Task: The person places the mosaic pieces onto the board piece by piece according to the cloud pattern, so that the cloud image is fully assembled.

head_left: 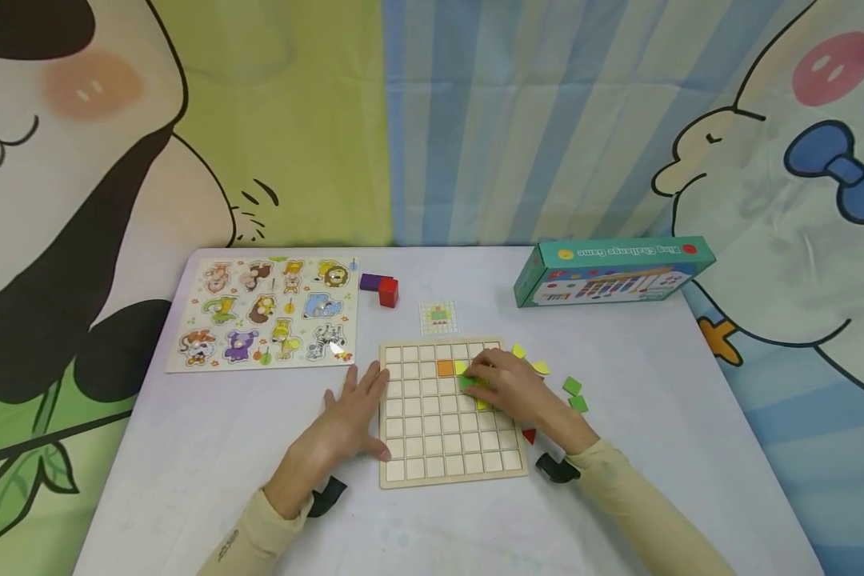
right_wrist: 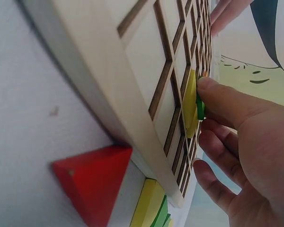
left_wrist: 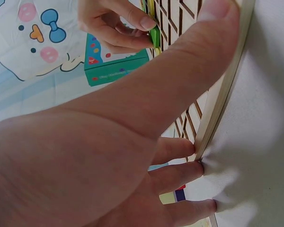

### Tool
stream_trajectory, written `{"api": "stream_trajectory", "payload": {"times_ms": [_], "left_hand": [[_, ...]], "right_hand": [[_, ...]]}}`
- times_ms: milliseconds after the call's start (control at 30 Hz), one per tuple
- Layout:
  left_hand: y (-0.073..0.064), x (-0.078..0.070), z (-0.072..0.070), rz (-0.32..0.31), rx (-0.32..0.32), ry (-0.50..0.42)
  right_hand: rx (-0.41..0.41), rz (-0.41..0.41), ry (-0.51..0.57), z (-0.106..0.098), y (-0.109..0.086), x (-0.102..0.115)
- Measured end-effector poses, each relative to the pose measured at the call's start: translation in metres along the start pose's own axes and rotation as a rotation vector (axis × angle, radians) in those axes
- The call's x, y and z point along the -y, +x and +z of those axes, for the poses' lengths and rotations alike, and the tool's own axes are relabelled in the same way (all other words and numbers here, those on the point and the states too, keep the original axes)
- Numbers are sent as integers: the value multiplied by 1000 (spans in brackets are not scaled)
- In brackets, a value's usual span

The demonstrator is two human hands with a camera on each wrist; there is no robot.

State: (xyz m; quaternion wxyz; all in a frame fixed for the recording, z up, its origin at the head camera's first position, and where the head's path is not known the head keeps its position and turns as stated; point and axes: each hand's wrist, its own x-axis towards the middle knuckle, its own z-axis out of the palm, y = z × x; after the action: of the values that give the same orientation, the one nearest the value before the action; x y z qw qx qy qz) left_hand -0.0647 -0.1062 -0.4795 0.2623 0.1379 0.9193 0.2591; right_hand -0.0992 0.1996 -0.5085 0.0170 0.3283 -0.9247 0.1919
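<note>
A wooden grid board (head_left: pixel 432 468) lies flat on the white table. My left hand (head_left: pixel 346 420) rests at its left side, fingers spread and thumb on the board's edge. Over the upper right part of the grid, my right hand (head_left: pixel 507 386) pinches a small green tile (right_wrist: pixel 200 106) between thumb and fingers. An orange tile (head_left: pixel 445 368) and a yellow tile (head_left: pixel 461 367) sit in neighbouring cells of one row. Lower down, another yellow tile (head_left: pixel 482 405) shows partly from under the right hand, which hides the cells around it.
Beside the board's right edge are a red triangle (head_left: pixel 529 436), green tiles (head_left: pixel 572 386) and yellow pieces (head_left: pixel 519 350). Behind it lies a pattern card (head_left: pixel 439 318), with a red cube (head_left: pixel 388 293), a purple block (head_left: pixel 371 282), an animal puzzle (head_left: pixel 302 324) and a teal box (head_left: pixel 612 276).
</note>
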Motion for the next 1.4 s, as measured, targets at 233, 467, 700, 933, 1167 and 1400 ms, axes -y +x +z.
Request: {"api": "stream_trajectory", "payload": {"times_ms": [233,467,700,933,1167,1400], "left_hand": [[1,0,0,2,-1,4],[1,1,1,6,-3,16],[1,1,1,9,-7,13],[1,1,1,0,-4,8],[0,0,1,-1,-6,9],[1,0,0,2,-8,12]], "right_hand": [[-13,14,21,0,-1,6],[-40,2,44,3,0,5],[-45,7,80,4,2,4],[-64,10,94,5,2,5],[-79,3,98,7,3,6],[-79,5,89,5,3,6]]}}
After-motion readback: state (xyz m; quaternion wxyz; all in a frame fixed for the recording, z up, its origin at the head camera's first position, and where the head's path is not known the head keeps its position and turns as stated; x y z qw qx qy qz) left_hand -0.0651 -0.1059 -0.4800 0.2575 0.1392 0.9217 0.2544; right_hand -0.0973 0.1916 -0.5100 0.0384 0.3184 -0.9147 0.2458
